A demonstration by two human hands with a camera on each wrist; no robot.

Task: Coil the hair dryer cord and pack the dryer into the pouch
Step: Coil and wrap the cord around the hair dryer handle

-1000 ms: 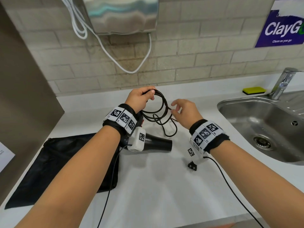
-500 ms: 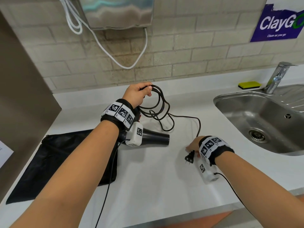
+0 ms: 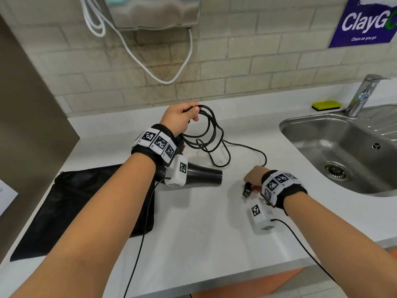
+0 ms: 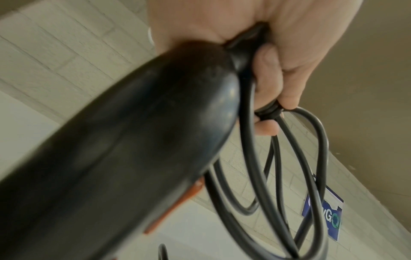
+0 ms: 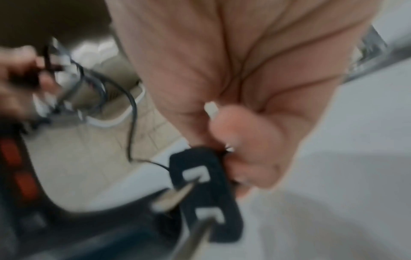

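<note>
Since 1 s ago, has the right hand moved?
Yes. The right hand has dropped away from the coiled cord, toward the counter's near edge, and now pinches the plug right of the dryer nozzle.

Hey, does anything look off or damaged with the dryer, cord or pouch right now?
Nothing stands out. The left hand holds the cord in loose loops, the right hand pinches the plug, and the pouch lies flat by the dryer.

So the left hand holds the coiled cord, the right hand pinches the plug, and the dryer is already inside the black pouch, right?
Not quite: the head view shows the dryer lying on the counter beside the pouch, not inside it. The rest holds: the left hand holds the coiled cord and the right hand pinches the plug.
</note>
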